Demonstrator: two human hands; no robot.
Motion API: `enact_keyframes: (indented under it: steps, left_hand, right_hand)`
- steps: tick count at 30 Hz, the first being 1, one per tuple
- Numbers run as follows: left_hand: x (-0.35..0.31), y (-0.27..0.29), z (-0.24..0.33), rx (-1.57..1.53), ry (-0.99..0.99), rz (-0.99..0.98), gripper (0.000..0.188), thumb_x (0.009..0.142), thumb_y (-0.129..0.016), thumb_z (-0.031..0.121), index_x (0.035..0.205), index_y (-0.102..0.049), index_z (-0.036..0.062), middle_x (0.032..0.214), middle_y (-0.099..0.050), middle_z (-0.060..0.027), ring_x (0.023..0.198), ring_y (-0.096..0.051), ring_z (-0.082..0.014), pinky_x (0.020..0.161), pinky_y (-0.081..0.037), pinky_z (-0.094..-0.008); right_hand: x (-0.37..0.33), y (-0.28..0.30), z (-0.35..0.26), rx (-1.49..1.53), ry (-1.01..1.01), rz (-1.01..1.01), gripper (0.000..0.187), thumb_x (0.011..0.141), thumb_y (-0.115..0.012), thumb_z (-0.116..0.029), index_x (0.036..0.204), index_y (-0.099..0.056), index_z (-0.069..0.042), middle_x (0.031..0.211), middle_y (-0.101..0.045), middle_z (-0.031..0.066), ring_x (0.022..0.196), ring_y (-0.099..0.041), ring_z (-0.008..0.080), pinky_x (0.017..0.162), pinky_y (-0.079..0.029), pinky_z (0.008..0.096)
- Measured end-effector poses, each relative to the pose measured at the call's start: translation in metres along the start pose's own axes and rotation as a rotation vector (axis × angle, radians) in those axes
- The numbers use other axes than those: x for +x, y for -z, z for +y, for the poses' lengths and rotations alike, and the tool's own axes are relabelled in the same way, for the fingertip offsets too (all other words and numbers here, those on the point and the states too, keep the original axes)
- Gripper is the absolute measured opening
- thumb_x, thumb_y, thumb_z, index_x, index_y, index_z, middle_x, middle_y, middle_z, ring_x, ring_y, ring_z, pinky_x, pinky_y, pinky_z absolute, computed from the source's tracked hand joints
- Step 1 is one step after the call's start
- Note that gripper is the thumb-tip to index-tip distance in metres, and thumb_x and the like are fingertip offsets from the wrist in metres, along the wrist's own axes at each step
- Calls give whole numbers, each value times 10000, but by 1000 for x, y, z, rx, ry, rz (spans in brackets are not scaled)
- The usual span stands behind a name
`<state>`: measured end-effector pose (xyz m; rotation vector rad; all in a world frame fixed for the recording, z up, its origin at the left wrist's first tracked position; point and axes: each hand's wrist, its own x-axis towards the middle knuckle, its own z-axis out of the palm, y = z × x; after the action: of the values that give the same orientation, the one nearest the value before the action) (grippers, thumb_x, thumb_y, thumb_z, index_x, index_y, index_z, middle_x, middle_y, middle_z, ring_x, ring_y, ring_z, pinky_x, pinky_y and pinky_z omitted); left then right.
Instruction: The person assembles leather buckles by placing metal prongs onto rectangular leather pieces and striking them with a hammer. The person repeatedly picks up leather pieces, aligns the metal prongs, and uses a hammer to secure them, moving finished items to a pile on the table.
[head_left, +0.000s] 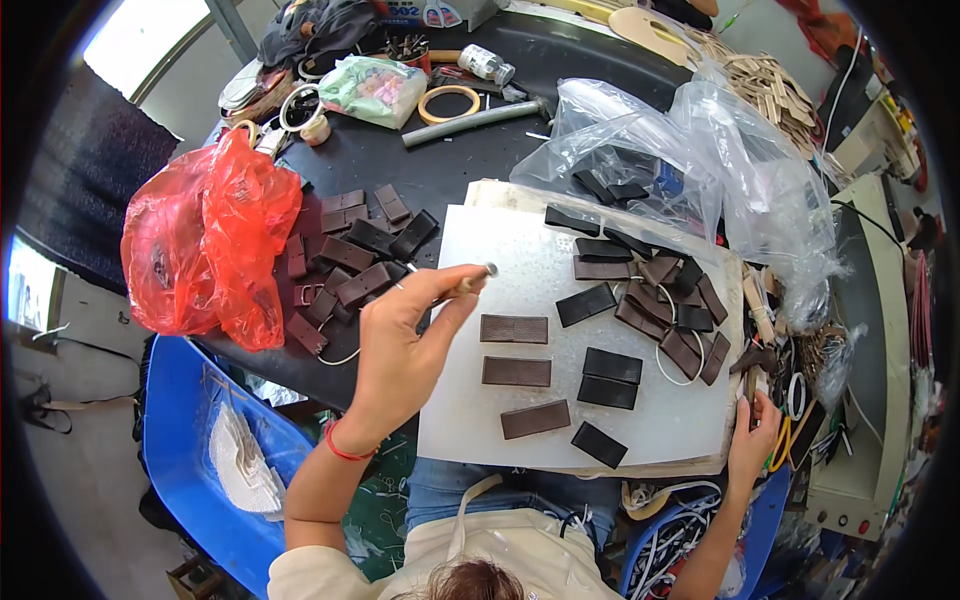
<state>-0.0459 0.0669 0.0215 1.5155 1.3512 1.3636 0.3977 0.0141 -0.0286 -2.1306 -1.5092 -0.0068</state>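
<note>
Above the white board (460, 240), my left hand (405, 335) is closed in a pinch on a small metal rod with a round silver end (490, 270); the fingers hide the rest of it. My right hand (752, 435) is at the board's right edge, its fingers curled around the handle of what looks like a hammer with a dark head (755, 360). Brown leather strips (515, 329) lie in a column on the board, with black leather pieces (610, 378) to their right. A pile of brown and black leather loops (665, 300) sits at the board's far right.
Left of the board are more leather pieces (350, 255) and a red plastic bag (215, 240). Clear plastic bags (640, 130) cover the far right. Behind lie a metal bar (470, 124) and a tape roll (449, 90). Blue bins (190, 430) stand below the table.
</note>
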Motion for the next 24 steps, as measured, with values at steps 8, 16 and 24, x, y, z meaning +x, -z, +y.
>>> enact_keyframes:
  steps: [8,16,24]
  left_hand:
    - [-2,2,4,-290,140,68,229,916,-609,-3,1135,-617,-66,1055,-624,-97,997,-648,-157,866,-525,-259]
    - [0,-29,-21,-410,282,-106,199,978,-520,53,1159,-504,-29,1092,-594,-109,1041,-642,-203,882,-548,-300]
    - [4,-27,-19,-424,342,-143,172,989,-499,71,1145,-460,8,1068,-556,-84,1065,-618,-186,906,-542,-306]
  right_hand:
    - [2,-7,31,-26,-110,-91,353,961,-576,-285,1116,-608,30,947,-578,126,838,-562,253,791,-446,359]
    - [13,35,5,293,-304,-104,262,948,-609,-267,953,-613,-5,710,-518,-6,594,-466,79,517,-371,243]
    - [11,58,-85,470,-10,-176,178,956,-587,-191,964,-603,-14,644,-486,-38,507,-424,27,458,-326,193]
